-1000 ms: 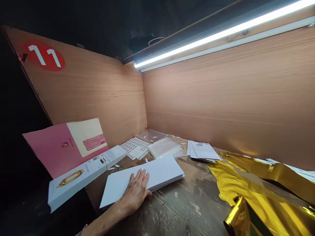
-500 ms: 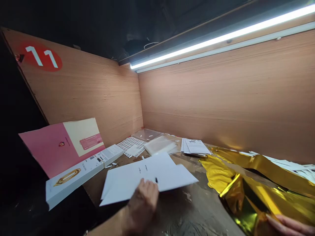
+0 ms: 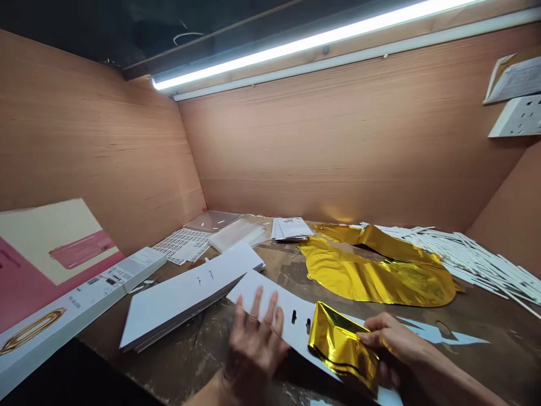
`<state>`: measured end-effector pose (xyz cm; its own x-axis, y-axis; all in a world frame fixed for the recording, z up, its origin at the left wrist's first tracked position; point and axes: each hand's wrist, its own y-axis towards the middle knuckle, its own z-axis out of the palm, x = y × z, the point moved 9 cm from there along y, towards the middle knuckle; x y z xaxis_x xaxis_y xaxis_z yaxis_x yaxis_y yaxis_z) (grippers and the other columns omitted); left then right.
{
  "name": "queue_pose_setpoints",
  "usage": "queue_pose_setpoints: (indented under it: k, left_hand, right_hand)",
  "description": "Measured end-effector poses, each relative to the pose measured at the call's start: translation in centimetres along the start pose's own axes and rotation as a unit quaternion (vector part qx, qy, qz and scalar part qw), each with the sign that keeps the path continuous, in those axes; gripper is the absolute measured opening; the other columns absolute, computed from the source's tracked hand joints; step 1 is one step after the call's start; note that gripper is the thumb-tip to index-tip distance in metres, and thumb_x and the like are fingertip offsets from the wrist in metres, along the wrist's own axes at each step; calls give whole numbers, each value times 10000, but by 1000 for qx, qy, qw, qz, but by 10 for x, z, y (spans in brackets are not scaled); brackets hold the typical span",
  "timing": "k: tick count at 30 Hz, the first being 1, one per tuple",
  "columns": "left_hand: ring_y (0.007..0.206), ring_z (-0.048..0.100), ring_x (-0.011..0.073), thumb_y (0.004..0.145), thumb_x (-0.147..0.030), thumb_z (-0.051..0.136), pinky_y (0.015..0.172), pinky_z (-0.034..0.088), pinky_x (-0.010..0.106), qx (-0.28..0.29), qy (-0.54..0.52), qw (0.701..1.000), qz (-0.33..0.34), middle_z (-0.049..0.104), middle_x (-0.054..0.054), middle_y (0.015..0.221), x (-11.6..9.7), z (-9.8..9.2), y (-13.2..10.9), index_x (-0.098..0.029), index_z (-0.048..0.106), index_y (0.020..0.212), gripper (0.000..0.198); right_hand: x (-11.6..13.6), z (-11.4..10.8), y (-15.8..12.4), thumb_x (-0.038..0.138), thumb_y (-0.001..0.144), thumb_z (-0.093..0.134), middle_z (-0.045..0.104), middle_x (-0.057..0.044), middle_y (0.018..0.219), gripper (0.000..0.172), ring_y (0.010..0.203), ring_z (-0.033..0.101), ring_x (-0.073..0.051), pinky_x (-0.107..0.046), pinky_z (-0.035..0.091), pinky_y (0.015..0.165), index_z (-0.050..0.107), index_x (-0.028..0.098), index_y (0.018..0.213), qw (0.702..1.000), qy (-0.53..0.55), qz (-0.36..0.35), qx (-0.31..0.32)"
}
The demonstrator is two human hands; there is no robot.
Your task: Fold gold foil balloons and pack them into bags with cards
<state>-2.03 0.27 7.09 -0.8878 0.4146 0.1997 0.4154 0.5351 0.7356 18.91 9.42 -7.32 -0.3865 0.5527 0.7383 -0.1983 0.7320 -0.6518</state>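
Note:
A white card (image 3: 281, 293) with slots cut in it lies in front of me on the brown table. My left hand (image 3: 258, 341) rests on its left part, fingers spread. My right hand (image 3: 391, 344) pinches a folded gold foil balloon (image 3: 340, 341) between thumb and fingers, over the card's right part. Left of the card is a stack of white cards (image 3: 186, 299) with small dark marks on the top one. Beyond my hands, another gold foil balloon (image 3: 376, 282) is spread out flat.
A long printed box (image 3: 91, 290) and a pink and cream board (image 3: 80, 242) stand at left. Farther back are label sheets (image 3: 181, 245), clear plastic bags (image 3: 236, 234) and printed leaflets (image 3: 291, 228). Many white sticks (image 3: 469, 256) lie at back right, below a power strip (image 3: 518, 117).
My left hand has moved off the card stack and now rests on a separate card. My right hand has brought the folded foil over that card. The view has turned right.

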Motion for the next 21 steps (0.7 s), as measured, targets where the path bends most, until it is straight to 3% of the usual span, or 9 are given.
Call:
queue_pose_setpoints:
  k: [3,5,8,9,11,13,16,19,21]
  left_hand:
    - [1248,217,347,647,-356,680,974,237,552,-89,-138,945,-282,256,142,1381,70,-4,-16,-214,356,1254,703]
    - [1212,314,324,649,-414,662,921,359,490,-164,-338,804,-461,245,132,1386,102,16,-41,-260,257,1301,783]
    - [1099,471,289,752,-524,488,841,444,429,-194,-598,534,-565,461,129,1249,90,64,-54,-234,308,1286,634]
    - [1073,495,278,767,-546,444,847,441,418,-196,-643,477,-566,519,117,1191,79,72,-51,-221,357,1263,599]
    - [1052,514,251,782,-552,412,879,421,385,-196,-690,427,-551,575,82,1124,61,79,-41,-224,420,1228,554]
    - [1059,509,233,796,-529,410,903,401,363,-181,-705,433,-532,580,57,1123,48,80,-31,-242,424,1227,518]
    - [1126,449,237,802,-530,394,944,358,359,-131,-682,514,-504,534,67,1188,40,80,-21,-229,365,1273,560]
    - [1217,319,273,773,-601,350,999,276,394,-25,-614,671,-416,437,98,1282,28,78,-3,-202,309,1309,670]
    - [1264,196,303,741,-641,343,1029,174,454,95,-529,796,-279,353,107,1340,2,78,14,-205,338,1297,706]
  right_hand:
    - [-3,-3,4,303,722,563,461,72,366,219,279,467,-104,-148,267,227,372,203,756,1000,-19,4,-11]
    - [-1,-4,5,252,742,527,471,71,380,180,277,471,-105,-147,269,223,359,201,781,999,-30,1,-10]
    - [0,-5,8,174,742,473,485,72,404,161,253,454,-103,-158,275,218,337,197,825,999,-45,-8,-5]
    - [0,-5,9,166,739,467,486,71,409,165,252,453,-105,-163,280,218,334,197,832,999,-49,-10,-6]
    - [-1,-7,10,177,729,484,491,66,423,173,270,470,-110,-165,294,227,342,197,826,998,-54,-10,-17]
    - [-1,-8,10,197,706,518,496,63,438,188,293,484,-109,-159,303,240,358,199,806,998,-57,-4,-30]
    - [2,-8,7,183,677,506,482,67,424,174,290,464,-100,-159,303,265,374,200,789,996,-79,-2,-39]
    - [19,-6,2,159,633,487,439,65,404,106,309,435,-89,-177,320,311,403,185,692,988,-139,-54,-34]
    - [36,-2,-3,172,608,514,466,40,456,82,423,485,-100,-186,368,387,432,168,608,978,-168,-121,-16]
